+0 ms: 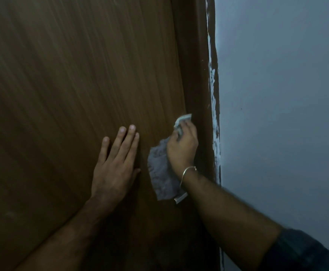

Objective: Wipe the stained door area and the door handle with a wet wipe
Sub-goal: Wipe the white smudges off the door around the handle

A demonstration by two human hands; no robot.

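Brown door [71,75] fills the view; right hand [182,148] grips the wet wipe [159,173], whose metal handle [180,198] peeks out at 6 o'clock, left hand [114,165] flat.

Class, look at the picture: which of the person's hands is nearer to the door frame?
The right hand. It grips the wet wipe at the door's edge, right beside the door frame. The left hand lies flat on the door, farther from the frame.

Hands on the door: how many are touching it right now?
2. The left hand lies flat on the wooden door with straight fingers. The right hand holds a wet wipe against the door's right edge, beside the frame.
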